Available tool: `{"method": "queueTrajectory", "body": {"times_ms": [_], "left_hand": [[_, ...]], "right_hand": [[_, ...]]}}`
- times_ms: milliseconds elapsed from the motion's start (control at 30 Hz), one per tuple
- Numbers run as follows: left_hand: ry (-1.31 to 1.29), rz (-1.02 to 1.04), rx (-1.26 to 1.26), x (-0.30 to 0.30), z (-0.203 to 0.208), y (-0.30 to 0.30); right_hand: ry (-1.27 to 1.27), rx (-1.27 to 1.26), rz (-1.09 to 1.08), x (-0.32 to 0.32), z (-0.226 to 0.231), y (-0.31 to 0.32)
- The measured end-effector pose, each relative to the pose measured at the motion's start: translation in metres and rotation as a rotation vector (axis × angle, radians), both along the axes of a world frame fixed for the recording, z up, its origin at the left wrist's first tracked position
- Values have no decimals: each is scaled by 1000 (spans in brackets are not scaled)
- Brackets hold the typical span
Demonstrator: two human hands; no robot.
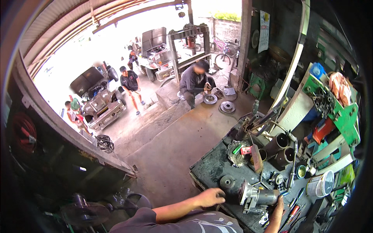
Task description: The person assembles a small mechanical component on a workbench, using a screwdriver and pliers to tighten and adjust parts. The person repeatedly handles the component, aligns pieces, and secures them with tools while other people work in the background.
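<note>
My left hand [210, 197] hovers by the near edge of the dark workbench [211, 163], its fingers loosely bent and apart, with nothing seen in them. Just to its right lies a metal motor-like unit [266, 197] with a round flange and a cylindrical body. My right hand [280, 202] is at the far right end of that cylinder, its fingers closed; what they grip is largely hidden. Close to this hand ends a long bent metal bar [294, 159]. A round dark metal part [227, 181] sits on the bench beyond my left hand.
Dark metal cylinders [276, 144], a white bucket [320, 184] and a red-handled screwdriver [294, 211] crowd the bench. A green metal frame [342, 124] stands at right. A seated co-worker [192, 81] handles parts by brake discs [210, 99]. A fan [85, 213] is at lower left.
</note>
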State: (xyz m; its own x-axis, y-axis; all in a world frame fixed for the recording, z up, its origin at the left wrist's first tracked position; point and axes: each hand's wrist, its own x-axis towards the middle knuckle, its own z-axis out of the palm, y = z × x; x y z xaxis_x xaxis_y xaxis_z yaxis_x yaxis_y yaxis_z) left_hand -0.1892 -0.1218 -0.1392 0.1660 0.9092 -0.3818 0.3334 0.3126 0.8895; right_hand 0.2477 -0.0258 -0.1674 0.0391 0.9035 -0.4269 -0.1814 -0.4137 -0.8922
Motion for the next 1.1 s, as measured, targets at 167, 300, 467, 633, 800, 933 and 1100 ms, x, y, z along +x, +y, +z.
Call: {"method": "queueTrajectory", "body": {"times_ms": [167, 300, 467, 633, 800, 933, 1100], "left_hand": [[-128, -77, -23, 57, -15, -8], [-100, 18, 56, 83, -7, 4], [-33, 228, 217, 119, 4, 19], [163, 294, 371, 123, 10, 25], [374, 89, 384, 101, 15, 67], [314, 126, 367, 98, 12, 83], [270, 124, 279, 100, 4, 73]], "right_hand": [[-85, -44, 25, 6, 3, 5], [-231, 69, 72, 10, 7, 11], [-200, 107, 131, 10, 8, 21], [-111, 60, 177, 14, 20, 16], [-21, 128, 187, 10, 26, -5], [-133, 97, 183, 4, 27, -9], [-300, 42, 146, 1, 46, -27]]}}
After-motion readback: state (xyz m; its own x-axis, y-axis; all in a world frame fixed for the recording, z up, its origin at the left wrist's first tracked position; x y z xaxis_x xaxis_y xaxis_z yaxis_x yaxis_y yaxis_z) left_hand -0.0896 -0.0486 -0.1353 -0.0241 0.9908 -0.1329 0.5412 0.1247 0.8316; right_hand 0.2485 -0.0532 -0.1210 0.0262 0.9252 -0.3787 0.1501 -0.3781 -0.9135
